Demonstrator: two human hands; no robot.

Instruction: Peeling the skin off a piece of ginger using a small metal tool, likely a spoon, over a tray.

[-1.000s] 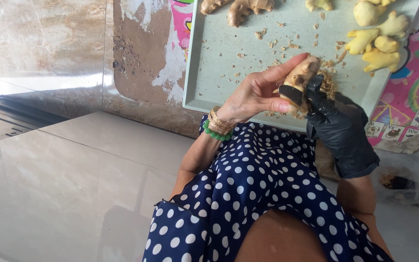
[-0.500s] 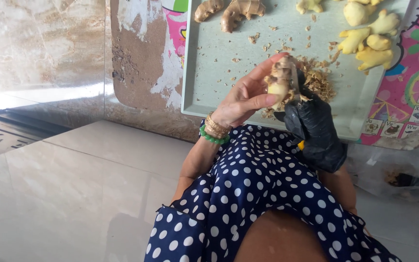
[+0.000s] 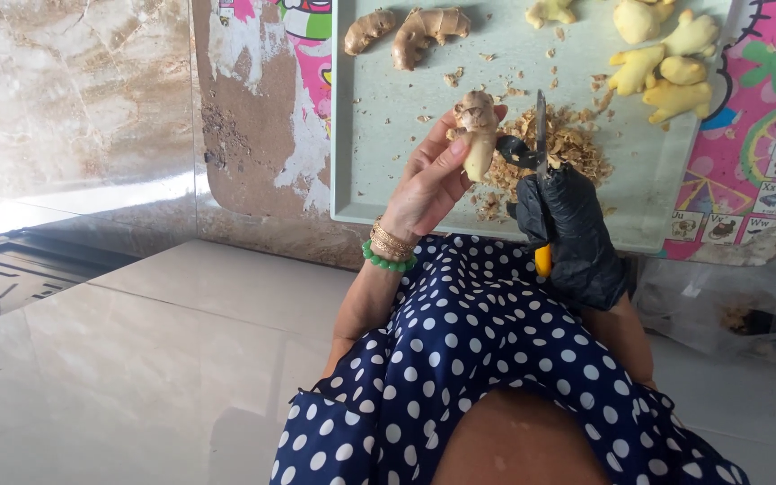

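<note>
**Over the tray: ginger half-peeled, knife alongside**

Above the tray's near half, the ginger [image 3: 479, 135] is held upright. Its lower part is peeled, pale and smooth; its knobbly top keeps brown skin. The left hand [image 3: 431, 180] grips it between thumb and fingers, bracelets at the wrist. The right hand [image 3: 560, 220], in a black glove, is closed round a knife [image 3: 541, 126], blade pointing up just beside the ginger. Below lies a heap of peelings [image 3: 568, 148] on the pale green tray [image 3: 379, 153]. Two unpeeled roots [image 3: 406, 31] sit at the far edge; peeled yellow pieces [image 3: 666, 67] lie far right.
</note>
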